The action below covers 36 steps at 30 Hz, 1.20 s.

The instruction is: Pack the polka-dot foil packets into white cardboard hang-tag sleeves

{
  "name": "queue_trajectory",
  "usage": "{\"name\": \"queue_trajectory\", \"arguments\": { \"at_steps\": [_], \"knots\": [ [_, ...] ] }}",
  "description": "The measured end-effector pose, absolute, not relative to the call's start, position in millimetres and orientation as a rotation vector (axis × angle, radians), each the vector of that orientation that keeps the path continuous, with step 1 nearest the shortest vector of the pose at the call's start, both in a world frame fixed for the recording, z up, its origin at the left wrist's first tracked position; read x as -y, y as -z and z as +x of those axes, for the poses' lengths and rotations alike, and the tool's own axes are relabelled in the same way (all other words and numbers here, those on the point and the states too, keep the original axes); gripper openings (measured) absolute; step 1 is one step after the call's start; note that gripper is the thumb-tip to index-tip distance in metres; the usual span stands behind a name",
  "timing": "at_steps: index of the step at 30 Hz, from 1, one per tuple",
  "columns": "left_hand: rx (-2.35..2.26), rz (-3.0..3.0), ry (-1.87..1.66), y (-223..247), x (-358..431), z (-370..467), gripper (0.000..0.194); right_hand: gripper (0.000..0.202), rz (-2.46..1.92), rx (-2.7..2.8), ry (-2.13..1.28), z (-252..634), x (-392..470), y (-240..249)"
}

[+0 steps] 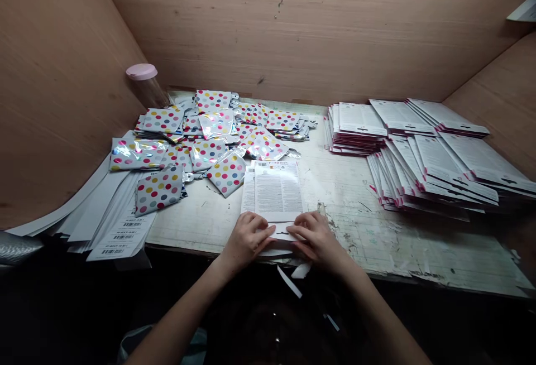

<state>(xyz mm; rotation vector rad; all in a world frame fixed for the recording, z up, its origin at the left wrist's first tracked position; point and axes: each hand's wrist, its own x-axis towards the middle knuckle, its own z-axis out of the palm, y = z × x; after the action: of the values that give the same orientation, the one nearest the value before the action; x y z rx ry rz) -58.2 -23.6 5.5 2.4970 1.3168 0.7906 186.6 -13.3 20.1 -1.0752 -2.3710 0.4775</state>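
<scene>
A white printed cardboard package point(278, 189) with a barcode and small text lies at the table's front edge, its hang-hole end towards me. My left hand point(248, 236) grips the left side of that near end, fingers bent and thumb on top. On the other side my right hand point(319, 238) holds the right corner in the same way, thumb and fingers closed on the card. Both thumbs point inward beside the hang hole. Another printed card shows from under the package on its left. Strips of white paper point(290, 282) hang below the table edge between my forearms.
Polka-dot foil pouches point(226, 172) lie heaped at the left and back. Barcode label sheets point(121, 236) overhang the front left. A pink-lidded bottle point(142, 73) leans by the left wall. Stacked white packages point(444, 169) fill the right. Wooden panels point(314, 30) enclose the table.
</scene>
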Motion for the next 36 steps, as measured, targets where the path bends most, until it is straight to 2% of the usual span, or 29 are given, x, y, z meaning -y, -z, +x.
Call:
{"name": "queue_trajectory", "arguments": {
  "at_steps": [6,9,11,15,19,21,22,24,26,27,29,31,33,34,36],
  "knots": [
    [-1.72,2.146,-0.794,-11,19,-45,0.016,0.015,-1.212,2.053,-0.549,163,-2,5],
    [-2.039,1.989,-0.744,-17,15,-42,0.037,0.015,-1.333,1.966,-0.374,156,2,7],
    [-2.178,1.924,-0.616,-23,12,-43,0.041,0.018,-1.375,2.036,-0.174,155,7,8],
    [-2.072,1.864,-0.508,-36,8,-48,0.026,0.028,-1.363,2.225,-0.032,150,16,5],
    [-1.752,1.883,-0.566,-48,8,-45,0.027,0.046,-1.158,2.274,-0.05,140,13,-2],
    [-1.675,1.883,-0.702,-50,11,-43,0.028,0.054,-1.074,2.211,0.014,146,8,-5],
    [-1.749,1.871,-0.787,-48,13,-44,0.031,0.058,-1.078,2.161,0.065,155,5,-6],
    [-2.04,1.815,-0.87,-42,18,-48,0.049,0.06,-1.192,2.071,0.155,185,-3,-2],
    [-2.247,1.747,-0.758,-34,22,-56,0.066,0.058,-1.392,2.051,0.19,225,-14,7],
    [-2.245,1.72,-0.677,-30,24,-59,0.066,0.056,-1.491,2.086,0.164,245,-18,12],
    [-2.168,1.663,-0.593,-26,29,-64,0.051,0.052,-1.642,2.147,0.061,272,-23,20],
    [-2.145,1.578,-0.637,-27,34,-66,0.033,0.058,-1.713,2.086,-0.061,276,-17,18],
    [-2.157,1.463,-0.787,-30,40,-63,0.025,0.061,-1.709,1.846,-0.276,255,3,4],
    [-2.13,1.382,-0.904,-32,43,-60,0.025,0.056,-1.669,1.693,-0.471,237,17,-5],
    [-1.935,1.179,-1.169,-36,48,-52,0.028,0.044,-1.47,1.356,-1.149,194,46,-25]
  ]
}}
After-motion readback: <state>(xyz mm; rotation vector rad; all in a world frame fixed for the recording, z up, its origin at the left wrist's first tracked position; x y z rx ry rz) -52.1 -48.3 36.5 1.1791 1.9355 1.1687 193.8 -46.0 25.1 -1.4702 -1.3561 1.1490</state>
